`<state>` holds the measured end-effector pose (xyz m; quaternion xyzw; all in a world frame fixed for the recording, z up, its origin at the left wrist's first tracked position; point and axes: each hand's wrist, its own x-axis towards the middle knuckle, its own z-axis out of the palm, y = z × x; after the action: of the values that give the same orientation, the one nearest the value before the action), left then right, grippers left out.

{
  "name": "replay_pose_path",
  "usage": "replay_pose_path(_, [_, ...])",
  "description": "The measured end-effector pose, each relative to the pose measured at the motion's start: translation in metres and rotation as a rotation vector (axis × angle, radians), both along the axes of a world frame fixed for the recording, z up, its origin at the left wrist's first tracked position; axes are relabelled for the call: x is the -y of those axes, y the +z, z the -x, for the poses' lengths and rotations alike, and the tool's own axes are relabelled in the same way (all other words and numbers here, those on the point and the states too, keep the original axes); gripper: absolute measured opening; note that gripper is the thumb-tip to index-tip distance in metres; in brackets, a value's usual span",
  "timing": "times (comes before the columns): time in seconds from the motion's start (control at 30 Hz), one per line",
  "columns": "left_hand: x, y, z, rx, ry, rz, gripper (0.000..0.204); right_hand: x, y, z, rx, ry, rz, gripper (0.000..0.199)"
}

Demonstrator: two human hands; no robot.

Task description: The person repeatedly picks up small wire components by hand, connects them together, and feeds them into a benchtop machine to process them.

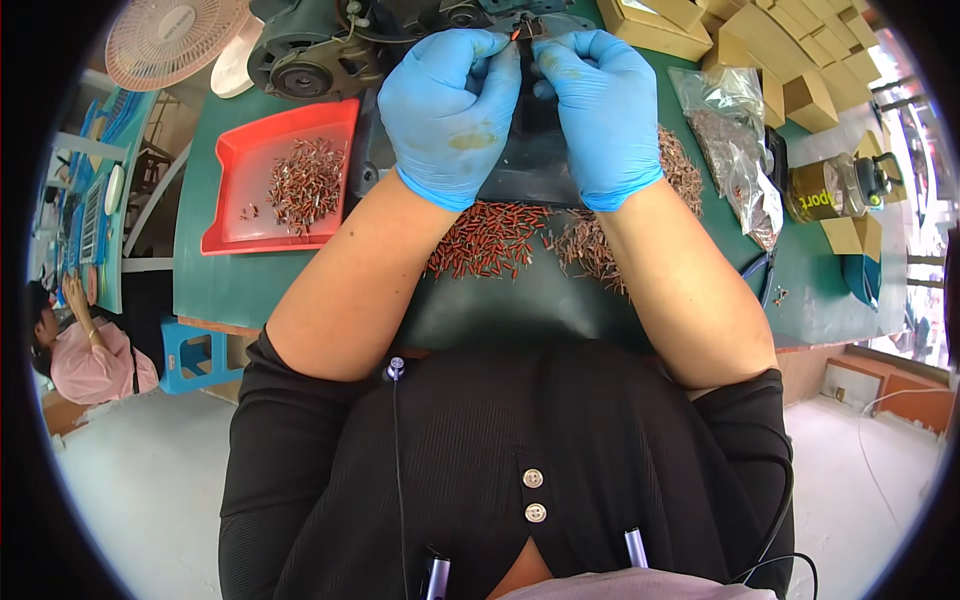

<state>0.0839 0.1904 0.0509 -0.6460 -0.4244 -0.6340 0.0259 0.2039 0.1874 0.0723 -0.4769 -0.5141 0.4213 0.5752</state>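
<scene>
My left hand (445, 120), in a blue glove stained on the back, is closed in a pinch on a small red-orange cylindrical part (516, 34). Close beside it, my right hand (608, 120) also has its fingertips pinched together; what they hold, if anything, is too small to make out. Both sets of fingertips are at the front of a dark machine (315, 55). Below my wrists lies a pile of small red-brown parts (490, 238). A duller, brownish pile (585, 245) spreads beneath and beside my right forearm.
On the green table (800, 285), a red tray (235, 190) with small metal-ended parts stands left. A plastic bag of parts (725, 140), a jar (835, 185) and cardboard boxes (790, 50) are at right. A pink fan (175, 40) stands far left; another person (95, 355) sits beyond.
</scene>
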Motion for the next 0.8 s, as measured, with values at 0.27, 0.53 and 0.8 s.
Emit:
replay_pose_path(0.27, [-0.010,-0.008,-0.001,0.019,0.034,-0.041,0.010,-0.006,-0.008,0.003,0.109,-0.053,-0.056,0.014])
replay_pose_path(0.53, [-0.022,-0.014,0.000,-0.063,0.055,-0.128,0.011,-0.009,-0.007,0.006,0.084,-0.075,-0.042,0.014])
replay_pose_path(0.8, [-0.031,-0.012,0.001,-0.077,0.049,-0.124,0.011,-0.018,-0.007,0.007,0.082,-0.074,-0.065,0.013])
